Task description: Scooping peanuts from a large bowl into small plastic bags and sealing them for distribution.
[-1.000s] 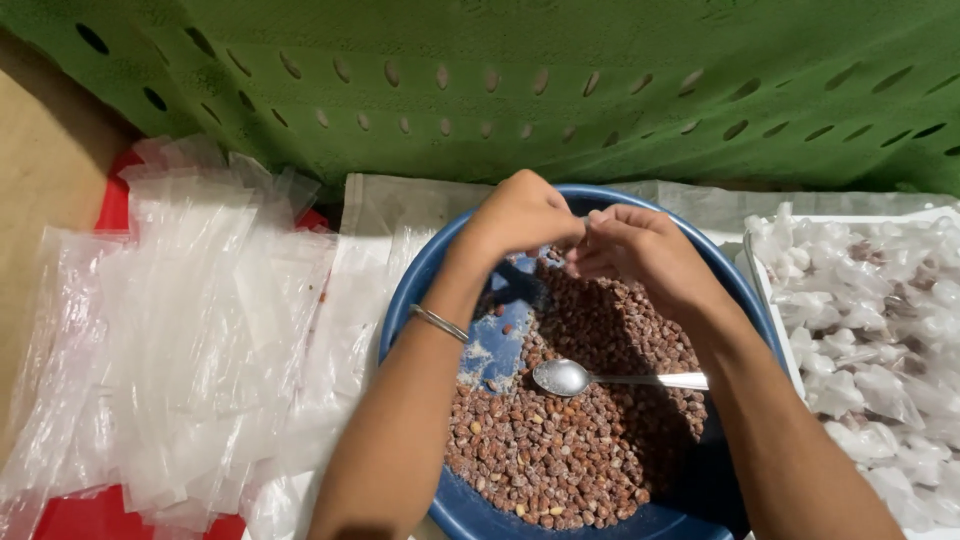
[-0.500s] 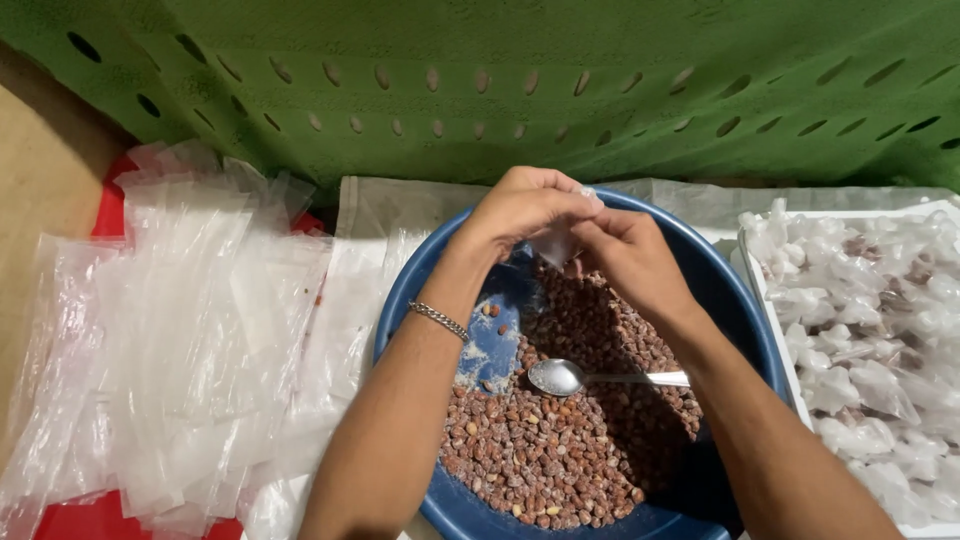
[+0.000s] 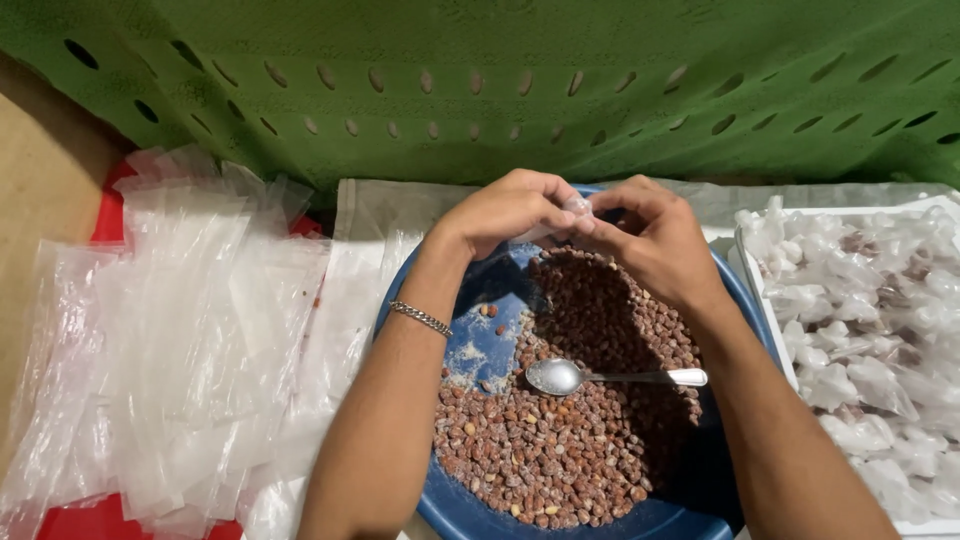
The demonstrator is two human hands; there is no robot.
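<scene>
Pinching a small clear bag (image 3: 572, 212) between both hands over the far rim of the blue basin (image 3: 470, 510); my left hand (image 3: 512, 208) and right hand (image 3: 652, 235) meet there, fingers closed tight on the bag's top, fingertips touching. Basin holds reddish-brown nuts (image 3: 560, 440), with a metal spoon (image 3: 610, 377) lying on them, bowl to the left. Bracelet (image 3: 420, 318) on left wrist. Flat empty bags (image 3: 190, 330) piled left on a red surface; white tray (image 3: 750, 260) of filled bags (image 3: 870, 330) right. Green perforated crate (image 3: 500, 70) behind.
</scene>
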